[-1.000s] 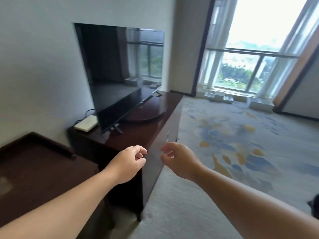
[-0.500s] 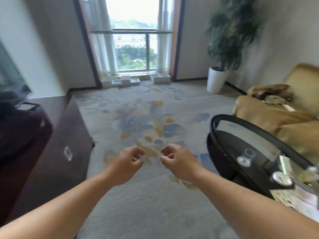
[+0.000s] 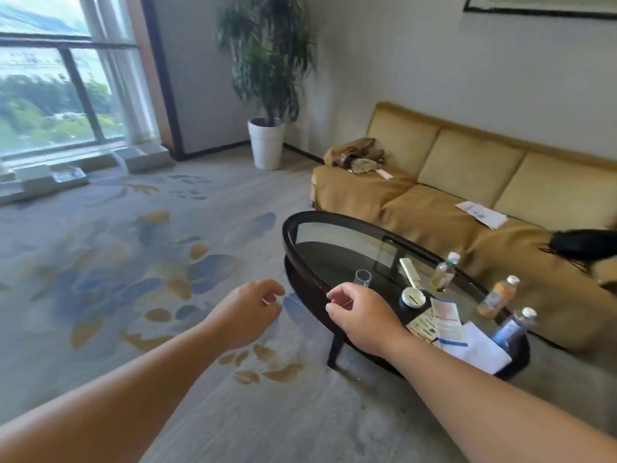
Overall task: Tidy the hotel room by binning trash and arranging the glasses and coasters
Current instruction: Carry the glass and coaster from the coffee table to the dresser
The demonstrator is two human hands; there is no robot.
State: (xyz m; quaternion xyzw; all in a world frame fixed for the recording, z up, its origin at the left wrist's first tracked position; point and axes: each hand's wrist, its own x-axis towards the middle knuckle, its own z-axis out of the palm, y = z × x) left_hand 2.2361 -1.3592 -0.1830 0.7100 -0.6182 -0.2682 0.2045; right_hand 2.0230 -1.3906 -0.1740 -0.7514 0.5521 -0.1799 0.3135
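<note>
An oval glass coffee table (image 3: 302, 259) stands right of centre. On it are a clear glass (image 3: 363, 280), a white round coaster (image 3: 412, 297), a white remote (image 3: 411, 272), three drink bottles (image 3: 442, 272) (image 3: 497, 297) (image 3: 513, 327) and paper leaflets (image 3: 445, 319) with a white sheet (image 3: 477, 349). My left hand (image 3: 245, 314) hovers over the carpet, fingers loosely curled, holding nothing. My right hand (image 3: 362, 315) hangs over the table's near rim, just in front of the glass, fingers curled and empty.
A tan sofa (image 3: 434, 208) runs behind the table with a brown bag (image 3: 359, 155), papers (image 3: 482, 213) and a black item (image 3: 584, 243) on it. A potted plant (image 3: 267, 142) stands in the corner beside the window (image 3: 56, 95). Patterned carpet (image 3: 133, 262) lies to the left.
My view has swung right, from the TV cabinet past the window to the coffee table and sofa. Both hands stay raised in front of me, empty, and the table is now closer.
</note>
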